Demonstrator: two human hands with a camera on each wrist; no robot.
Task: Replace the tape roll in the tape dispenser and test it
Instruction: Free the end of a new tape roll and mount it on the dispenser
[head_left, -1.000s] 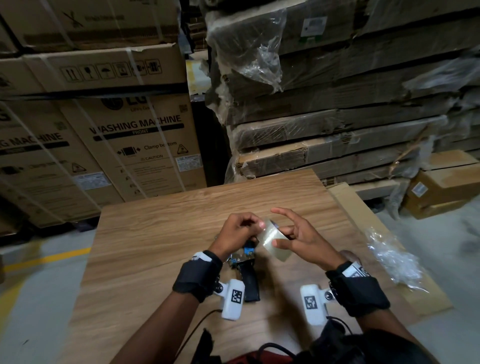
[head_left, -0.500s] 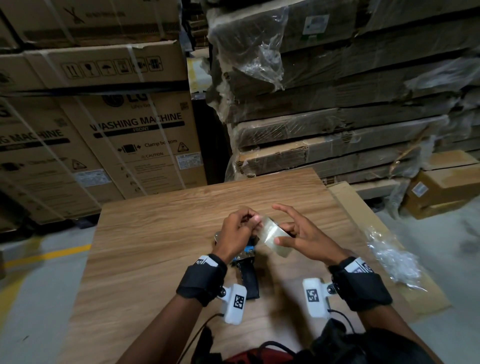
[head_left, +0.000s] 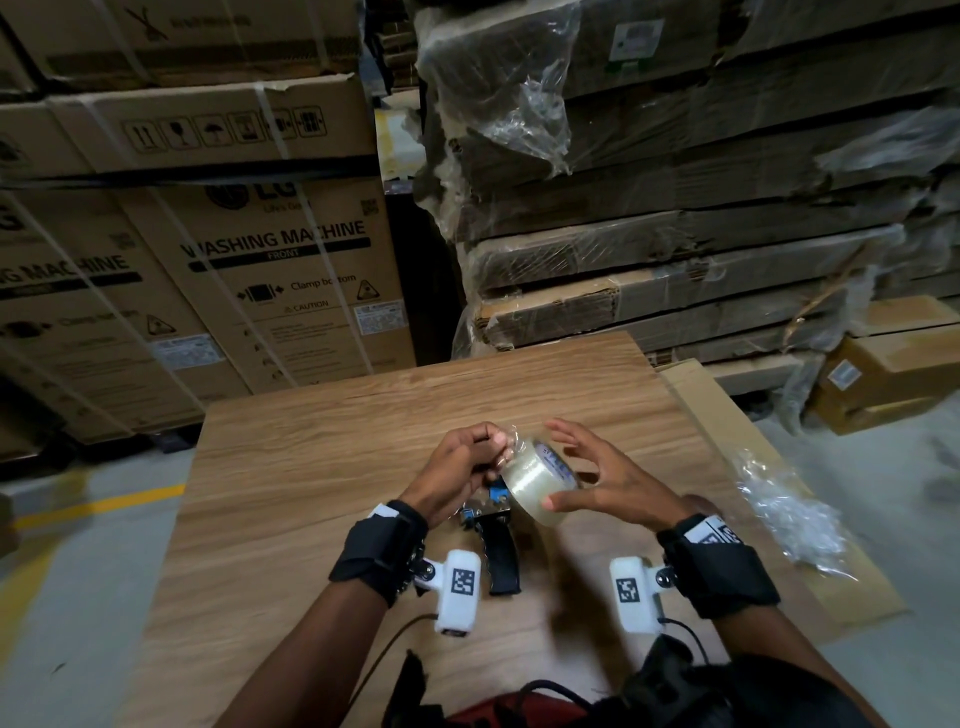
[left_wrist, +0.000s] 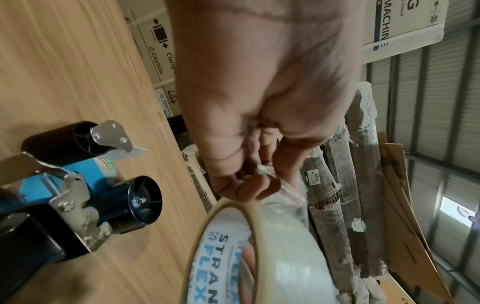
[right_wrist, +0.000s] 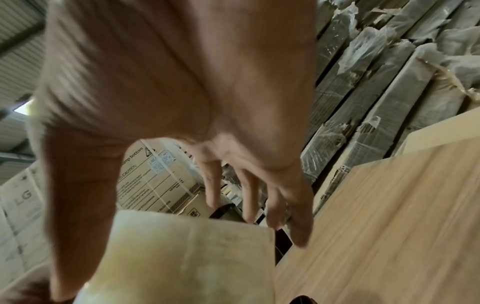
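A roll of clear tape (head_left: 537, 478) with a printed white-and-blue core (left_wrist: 215, 259) is held up over the wooden table (head_left: 311, 493). My left hand (head_left: 496, 452) has curled fingers and pinches the crinkled loose end of the tape at the roll's top edge (left_wrist: 262, 174). My right hand (head_left: 558, 465) cradles the roll: its thumb (head_left: 563, 503) touches the underside, and its fingers (right_wrist: 249, 195) are spread straight past the far side. The black-and-blue tape dispenser (head_left: 493, 535) lies on the table below my hands, its black hub (left_wrist: 140, 203) bare.
Crumpled clear plastic wrap (head_left: 789, 514) lies on a cardboard sheet (head_left: 727, 415) at the table's right edge. Washing machine cartons (head_left: 260, 286) stand behind on the left, and a wrapped stack of flat cartons (head_left: 675, 208) on the right.
The roll has turned so its printed core faces up and right. My right fingers have spread apart. My left hand still pinches the tape end.
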